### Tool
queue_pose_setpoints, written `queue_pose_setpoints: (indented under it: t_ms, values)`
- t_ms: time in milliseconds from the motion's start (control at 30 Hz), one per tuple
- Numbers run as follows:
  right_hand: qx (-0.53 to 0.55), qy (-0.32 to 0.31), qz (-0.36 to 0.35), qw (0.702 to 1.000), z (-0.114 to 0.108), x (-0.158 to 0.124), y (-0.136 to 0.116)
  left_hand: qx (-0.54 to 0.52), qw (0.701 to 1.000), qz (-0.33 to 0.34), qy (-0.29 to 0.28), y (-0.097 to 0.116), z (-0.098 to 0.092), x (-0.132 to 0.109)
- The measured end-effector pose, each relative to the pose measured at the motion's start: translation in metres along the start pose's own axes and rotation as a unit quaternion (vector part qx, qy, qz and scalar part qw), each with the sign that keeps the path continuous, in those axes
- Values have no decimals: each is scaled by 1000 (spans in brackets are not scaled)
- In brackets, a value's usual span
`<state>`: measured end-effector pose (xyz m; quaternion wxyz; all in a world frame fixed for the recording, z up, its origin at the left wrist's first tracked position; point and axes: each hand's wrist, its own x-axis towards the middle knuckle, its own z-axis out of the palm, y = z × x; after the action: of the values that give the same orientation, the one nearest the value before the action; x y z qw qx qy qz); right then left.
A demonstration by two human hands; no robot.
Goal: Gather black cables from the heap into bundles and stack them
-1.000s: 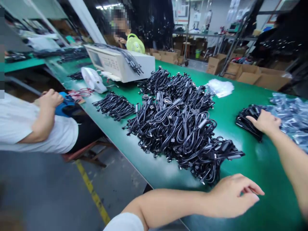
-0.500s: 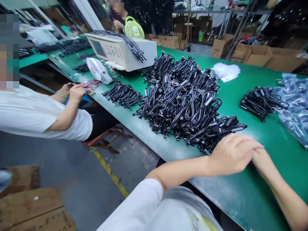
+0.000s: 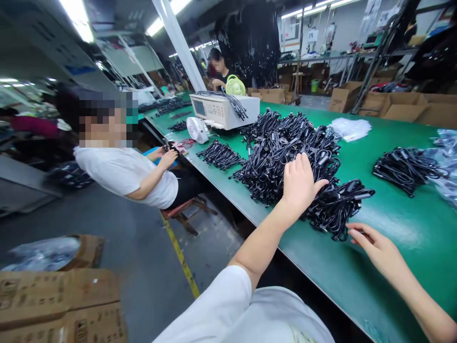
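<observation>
A big heap of black cables lies in the middle of the green table. My left hand rests flat on the near side of the heap, fingers stretched out and holding nothing. My right hand lies open on the table just in front of the heap's near right corner, fingertips close to the cable ends. A smaller bundle of black cables sits further right.
A white test box, a small white fan and another cable bundle are at the far left. A seated person in a white shirt works there. Cardboard boxes stand on the floor. Clear bags lie at the right edge.
My left hand moved up from over my right hand onto the cable heap. My right hand stayed on the table, with its fingers showing now. The view tilted up.
</observation>
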<state>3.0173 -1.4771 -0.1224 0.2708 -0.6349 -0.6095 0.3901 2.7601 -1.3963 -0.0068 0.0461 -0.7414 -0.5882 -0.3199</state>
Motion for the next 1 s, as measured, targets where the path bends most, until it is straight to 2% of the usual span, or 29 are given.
queue_pose_setpoints:
  t_ms: [133, 267, 367, 467, 533, 600, 700, 767, 900, 1000]
  values:
    - [-15, 3, 20, 1000, -9, -14, 11, 56, 998, -40, -8, 2, 6, 2]
    - [6, -4, 29, 1000, -8, -23, 21, 60, 998, -22, -14, -6, 8, -9]
    - [13, -4, 19, 1000, 6, -13, 9, 27, 999, 5, 20, -4, 10, -32]
    - [6, 45, 19, 999, 20, 8, -9, -27, 998, 57, 30, 5, 15, -65]
    - [-3, 77, 15, 997, 27, 22, -19, -46, 994, 102, -12, 11, 22, -82]
    - [-8, 101, 5, 995, 31, 30, -26, -32, 991, 115, -58, 16, 31, -87]
    - [6, 135, -17, 991, 35, 31, -35, 9, 991, 90, -99, 17, 41, -80]
    - [34, 150, -29, 988, 35, 28, -41, -8, 987, 98, -131, 15, 44, -75]
    - [152, 103, -32, 983, 34, 24, -47, -184, 948, 151, -209, 15, 48, -80]
    - [263, 75, -6, 962, 28, 21, -38, -310, 916, 110, -230, 19, 54, -90]
